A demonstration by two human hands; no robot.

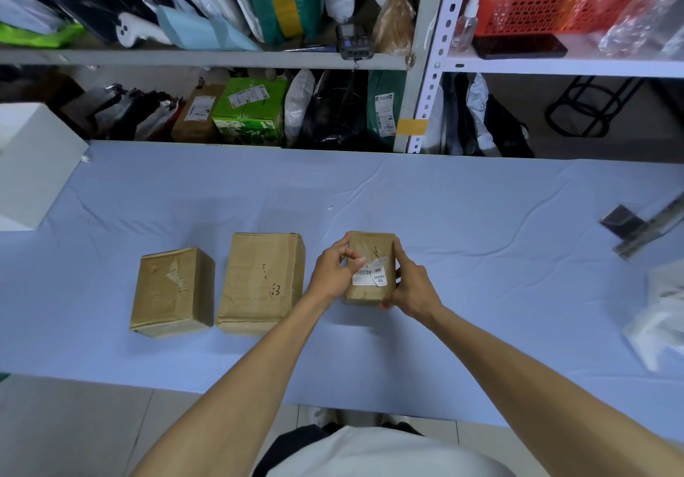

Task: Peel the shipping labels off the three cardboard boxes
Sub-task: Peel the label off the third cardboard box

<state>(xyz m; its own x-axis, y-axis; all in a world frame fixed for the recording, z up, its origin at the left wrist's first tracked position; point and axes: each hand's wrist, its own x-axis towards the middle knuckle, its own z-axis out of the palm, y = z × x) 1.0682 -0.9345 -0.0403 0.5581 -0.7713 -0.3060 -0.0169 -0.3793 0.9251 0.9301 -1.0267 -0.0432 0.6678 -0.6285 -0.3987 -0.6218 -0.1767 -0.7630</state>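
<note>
Three cardboard boxes stand in a row on the blue table (481, 217). The left box (172, 291) and the middle box (261, 282) show bare tops with torn paper traces and pen marks. The small right box (370, 248) carries a white shipping label (372, 276) printed "MX MXRC 03", its upper left part lifted and creased. My left hand (333, 269) pinches the label's left edge with thumb and fingers. My right hand (409, 284) grips the box's right side and near corner, steadying it.
A white block (33, 165) sits at the table's far left. A metal bracket (636, 228) lies at the right edge, with white plastic bags (662, 321) below it. Shelves (207, 58) packed with parcels run behind the table.
</note>
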